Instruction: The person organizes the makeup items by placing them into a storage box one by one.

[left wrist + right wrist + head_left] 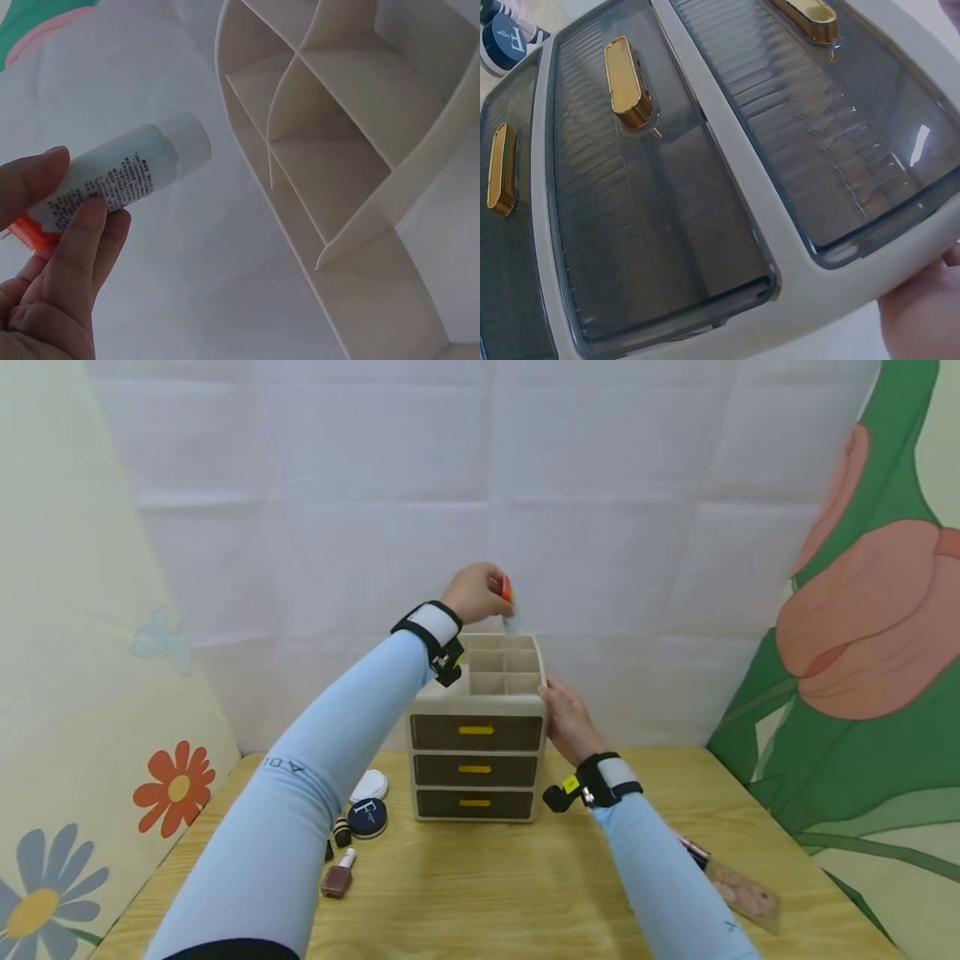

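Observation:
My left hand [476,593] pinches a small bottle [112,176] between thumb and fingers, above the top of a white drawer organizer [480,702]. The bottle is pale with dark print, an orange-red end and a clear, whitish cap that points down in the head view. Below and beside it lie the organizer's divided top compartments [337,165]; the bottle is apart from them. My right hand [572,722] holds the organizer's right side near its upper edge, some fingers hidden behind it. Three dark see-through drawers [652,210] with gold handles are closed.
Left of the organizer, on the wooden table [465,893], lie a white round case [370,785], a navy round case [367,818], a small dark bottle [342,832] and a nail polish bottle [337,877]. A patterned flat case [742,893] lies by my right forearm.

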### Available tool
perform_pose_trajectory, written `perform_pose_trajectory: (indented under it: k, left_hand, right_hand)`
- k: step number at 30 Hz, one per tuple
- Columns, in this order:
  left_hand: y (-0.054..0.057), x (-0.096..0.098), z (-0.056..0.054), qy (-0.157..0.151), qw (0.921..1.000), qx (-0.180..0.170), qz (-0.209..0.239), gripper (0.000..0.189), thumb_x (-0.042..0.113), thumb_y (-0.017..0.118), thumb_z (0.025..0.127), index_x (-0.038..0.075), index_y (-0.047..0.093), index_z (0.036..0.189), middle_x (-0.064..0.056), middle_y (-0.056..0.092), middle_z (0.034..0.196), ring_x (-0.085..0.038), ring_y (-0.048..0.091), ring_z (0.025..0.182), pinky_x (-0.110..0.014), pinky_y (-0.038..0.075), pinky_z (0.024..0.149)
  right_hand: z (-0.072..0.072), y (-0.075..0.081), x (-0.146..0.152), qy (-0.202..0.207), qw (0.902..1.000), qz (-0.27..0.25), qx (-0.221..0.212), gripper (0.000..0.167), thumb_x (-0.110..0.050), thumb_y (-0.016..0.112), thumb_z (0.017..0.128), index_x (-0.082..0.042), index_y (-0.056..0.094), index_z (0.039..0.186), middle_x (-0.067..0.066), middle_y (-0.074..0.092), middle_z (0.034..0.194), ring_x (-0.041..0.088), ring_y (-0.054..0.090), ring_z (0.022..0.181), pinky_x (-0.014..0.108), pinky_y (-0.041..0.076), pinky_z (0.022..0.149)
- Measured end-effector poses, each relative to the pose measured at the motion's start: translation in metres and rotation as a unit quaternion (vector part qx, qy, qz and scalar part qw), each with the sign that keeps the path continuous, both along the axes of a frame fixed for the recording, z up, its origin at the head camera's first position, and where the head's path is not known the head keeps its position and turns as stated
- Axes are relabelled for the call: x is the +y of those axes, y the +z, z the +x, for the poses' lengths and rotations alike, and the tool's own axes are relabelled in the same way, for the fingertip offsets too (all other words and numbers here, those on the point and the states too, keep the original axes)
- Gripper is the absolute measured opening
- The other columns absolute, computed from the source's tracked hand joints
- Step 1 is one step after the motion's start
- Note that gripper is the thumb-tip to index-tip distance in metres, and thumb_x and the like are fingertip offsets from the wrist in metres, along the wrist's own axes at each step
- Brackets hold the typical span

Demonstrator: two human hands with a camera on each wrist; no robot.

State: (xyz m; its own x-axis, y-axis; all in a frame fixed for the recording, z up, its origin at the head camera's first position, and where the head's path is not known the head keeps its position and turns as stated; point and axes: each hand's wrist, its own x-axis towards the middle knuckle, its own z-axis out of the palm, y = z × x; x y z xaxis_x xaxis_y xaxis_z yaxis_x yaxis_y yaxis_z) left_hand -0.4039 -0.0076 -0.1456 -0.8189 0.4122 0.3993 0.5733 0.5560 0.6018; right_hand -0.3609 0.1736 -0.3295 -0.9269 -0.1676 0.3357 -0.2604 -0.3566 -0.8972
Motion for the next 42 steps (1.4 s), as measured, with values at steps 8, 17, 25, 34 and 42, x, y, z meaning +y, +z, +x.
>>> perform_pose_trajectory:
  k: [8, 17, 25, 34, 42]
  left_hand:
    - [-0.014, 0.002, -0.029, 0.028, 0.9988, -0.040, -0.008, 0.033, 0.009, 0.078, 0.082, -0.004, 0.061, 0.107, -0.016, 0.067, 0.110, -0.025, 0.063, 0.098, -0.028, 0.051, 0.079]
    - [-0.030, 0.004, -0.039, 0.055, 0.9961, -0.022, -0.065, 0.027, 0.016, 0.079, 0.081, 0.001, 0.065, 0.099, -0.009, 0.067, 0.095, -0.019, 0.058, 0.085, -0.023, 0.044, 0.072]
    - [-0.035, 0.012, -0.044, 0.065, 0.9912, -0.021, -0.113, 0.023, 0.017, 0.081, 0.079, 0.004, 0.068, 0.093, -0.004, 0.064, 0.085, -0.018, 0.056, 0.083, -0.022, 0.043, 0.074]
    - [-0.042, 0.016, -0.055, 0.063, 0.9907, -0.078, -0.092, 0.020, 0.008, 0.081, 0.078, 0.004, 0.065, 0.089, -0.002, 0.061, 0.077, -0.012, 0.055, 0.062, -0.019, 0.049, 0.060]
    - [-0.041, 0.009, -0.060, 0.081, 0.9863, -0.105, -0.099, 0.044, 0.016, 0.079, 0.081, -0.001, 0.061, 0.118, -0.009, 0.065, 0.101, -0.014, 0.058, 0.073, -0.021, 0.049, 0.064]
  right_hand:
    - [-0.006, -0.001, -0.010, -0.002, 1.0000, 0.007, -0.006, 0.055, -0.015, 0.038, 0.102, -0.004, 0.022, 0.154, 0.016, 0.027, 0.155, 0.028, 0.029, 0.137, 0.044, 0.024, 0.112]
    - [-0.006, -0.001, -0.011, -0.012, 0.9996, -0.016, -0.020, 0.056, -0.011, 0.039, 0.102, -0.004, 0.020, 0.154, 0.018, 0.026, 0.154, 0.028, 0.029, 0.136, 0.040, 0.026, 0.111]
    - [-0.007, 0.003, -0.010, -0.016, 0.9996, -0.010, -0.021, 0.056, -0.013, 0.040, 0.102, -0.006, 0.020, 0.154, 0.016, 0.026, 0.155, 0.027, 0.029, 0.138, 0.041, 0.025, 0.112]
    - [-0.007, 0.003, -0.013, -0.012, 0.9998, -0.002, -0.016, 0.057, -0.014, 0.039, 0.101, -0.007, 0.020, 0.155, 0.017, 0.029, 0.153, 0.026, 0.036, 0.130, 0.034, 0.036, 0.103]
    - [-0.011, 0.003, -0.019, -0.005, 0.9999, -0.002, -0.016, 0.058, -0.014, 0.039, 0.101, -0.006, 0.019, 0.155, 0.017, 0.027, 0.154, 0.026, 0.036, 0.130, 0.032, 0.037, 0.102]
